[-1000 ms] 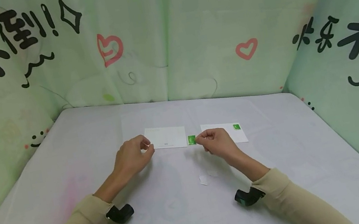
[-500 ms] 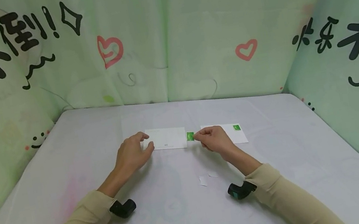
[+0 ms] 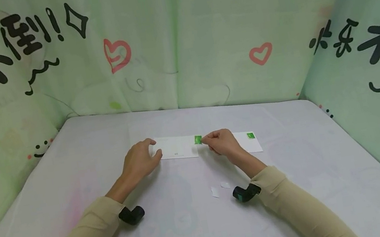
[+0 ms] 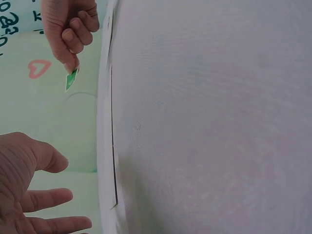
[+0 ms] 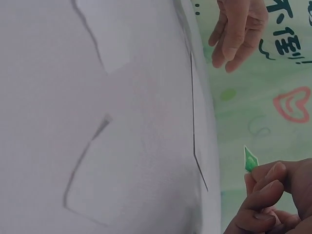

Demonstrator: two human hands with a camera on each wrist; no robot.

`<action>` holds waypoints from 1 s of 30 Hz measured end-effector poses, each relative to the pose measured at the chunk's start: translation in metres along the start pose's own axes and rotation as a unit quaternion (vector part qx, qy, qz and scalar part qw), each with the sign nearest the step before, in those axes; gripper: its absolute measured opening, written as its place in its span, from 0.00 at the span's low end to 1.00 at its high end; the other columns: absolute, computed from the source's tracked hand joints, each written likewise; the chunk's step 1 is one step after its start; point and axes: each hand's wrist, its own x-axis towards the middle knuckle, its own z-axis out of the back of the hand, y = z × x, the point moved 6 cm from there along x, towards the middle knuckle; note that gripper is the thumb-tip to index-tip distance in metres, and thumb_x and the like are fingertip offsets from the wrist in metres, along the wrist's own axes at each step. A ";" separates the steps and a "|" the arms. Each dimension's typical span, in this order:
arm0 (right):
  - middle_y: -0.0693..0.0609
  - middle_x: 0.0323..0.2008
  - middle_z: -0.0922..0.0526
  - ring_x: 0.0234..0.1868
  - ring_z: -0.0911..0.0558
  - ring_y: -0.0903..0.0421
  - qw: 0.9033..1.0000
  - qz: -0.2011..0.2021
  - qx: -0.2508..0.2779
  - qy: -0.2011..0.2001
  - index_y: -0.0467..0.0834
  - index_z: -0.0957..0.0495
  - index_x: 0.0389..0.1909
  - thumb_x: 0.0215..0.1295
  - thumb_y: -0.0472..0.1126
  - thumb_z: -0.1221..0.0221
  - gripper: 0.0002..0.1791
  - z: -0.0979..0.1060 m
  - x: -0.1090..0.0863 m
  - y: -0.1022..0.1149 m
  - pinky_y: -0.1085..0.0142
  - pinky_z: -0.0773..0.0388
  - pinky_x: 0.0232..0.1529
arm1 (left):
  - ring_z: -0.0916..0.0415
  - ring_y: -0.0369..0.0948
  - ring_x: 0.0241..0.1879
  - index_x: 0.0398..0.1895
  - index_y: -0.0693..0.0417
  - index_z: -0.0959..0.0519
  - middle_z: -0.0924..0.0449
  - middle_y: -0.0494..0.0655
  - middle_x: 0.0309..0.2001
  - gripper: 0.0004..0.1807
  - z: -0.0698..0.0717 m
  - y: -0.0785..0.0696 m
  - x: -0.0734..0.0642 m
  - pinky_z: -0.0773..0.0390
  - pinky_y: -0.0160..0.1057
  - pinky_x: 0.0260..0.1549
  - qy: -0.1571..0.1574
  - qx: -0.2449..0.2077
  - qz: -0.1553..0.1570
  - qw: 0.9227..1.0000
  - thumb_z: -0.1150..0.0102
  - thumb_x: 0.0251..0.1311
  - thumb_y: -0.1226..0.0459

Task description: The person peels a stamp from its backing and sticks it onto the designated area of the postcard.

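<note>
Between the thumb and index finger of my right hand (image 3: 223,143) a small green stamp (image 3: 198,139) is pinched by its edge. In the head view it overlaps the upper right corner of a blank white envelope-shaped paper (image 3: 178,147), which has a tiny mark near its lower edge. The right wrist view shows the stamp (image 5: 251,160) held up at the fingertips. My left hand (image 3: 139,159) is at the paper's left end, thumb and fingers spread apart. In the left wrist view those fingers (image 4: 48,199) are straight and hold nothing.
Partly behind my right hand lies a second white paper (image 3: 251,144), a green stamp (image 3: 250,135) at its upper right corner. Two small white scraps (image 3: 215,192) lie nearer on the white-covered table (image 3: 178,229). Green printed curtains (image 3: 213,35) stand around the table.
My right hand has moved left and away from me with the stamp, from beside the paper to over its upper right corner. The left hand's thumb and fingers have spread apart.
</note>
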 end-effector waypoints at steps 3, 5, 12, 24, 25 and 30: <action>0.55 0.18 0.28 0.19 0.36 0.61 1.000 -0.010 0.002 0.002 0.36 0.16 0.44 0.70 0.45 0.37 0.15 -0.001 0.003 0.000 0.67 0.37 0.26 | 0.37 0.42 0.24 0.58 0.66 0.20 0.26 0.50 0.23 0.22 -0.001 0.002 0.003 0.35 0.38 0.23 0.008 0.007 0.001 1.000 0.40 0.65 0.61; 0.55 0.19 0.27 0.19 0.36 0.61 1.000 -0.016 0.002 0.002 0.35 0.16 0.44 0.70 0.45 0.37 0.15 -0.002 0.005 0.000 0.67 0.38 0.26 | 0.34 0.44 0.27 0.57 0.66 0.20 0.22 0.53 0.27 0.22 -0.001 0.003 0.004 0.32 0.40 0.25 0.009 0.016 -0.003 1.000 0.40 0.65 0.61; 0.55 0.18 0.28 0.18 0.36 0.61 1.000 -0.016 -0.008 0.000 0.36 0.15 0.42 0.70 0.45 0.37 0.14 -0.004 0.014 0.001 0.67 0.37 0.26 | 0.31 0.46 0.29 0.56 0.66 0.20 0.19 0.55 0.30 0.22 -0.001 0.004 0.008 0.27 0.44 0.32 0.007 0.036 -0.012 0.999 0.38 0.64 0.61; 0.56 0.15 0.30 0.17 0.38 0.61 0.999 -0.035 -0.035 0.000 0.37 0.15 0.40 0.70 0.45 0.37 0.13 -0.013 0.028 0.000 0.67 0.42 0.22 | 0.26 0.50 0.35 0.55 0.68 0.19 0.14 0.61 0.40 0.22 -0.008 0.004 0.017 0.22 0.53 0.45 0.014 0.055 -0.023 0.998 0.37 0.63 0.62; 0.56 0.15 0.30 0.16 0.38 0.62 0.999 -0.037 -0.038 0.000 0.37 0.15 0.39 0.69 0.45 0.37 0.13 -0.014 0.030 0.000 0.67 0.42 0.21 | 0.25 0.50 0.36 0.55 0.68 0.19 0.14 0.62 0.42 0.22 -0.008 0.004 0.017 0.22 0.53 0.46 0.015 0.056 -0.023 0.998 0.37 0.63 0.62; 0.57 0.14 0.30 0.16 0.38 0.62 0.998 -0.041 -0.056 -0.014 0.38 0.15 0.33 0.69 0.45 0.37 0.12 -0.016 0.036 0.001 0.67 0.43 0.20 | 0.21 0.55 0.42 0.54 0.68 0.19 0.14 0.64 0.44 0.21 -0.010 0.003 0.019 0.21 0.54 0.48 0.020 0.065 -0.027 0.997 0.37 0.63 0.62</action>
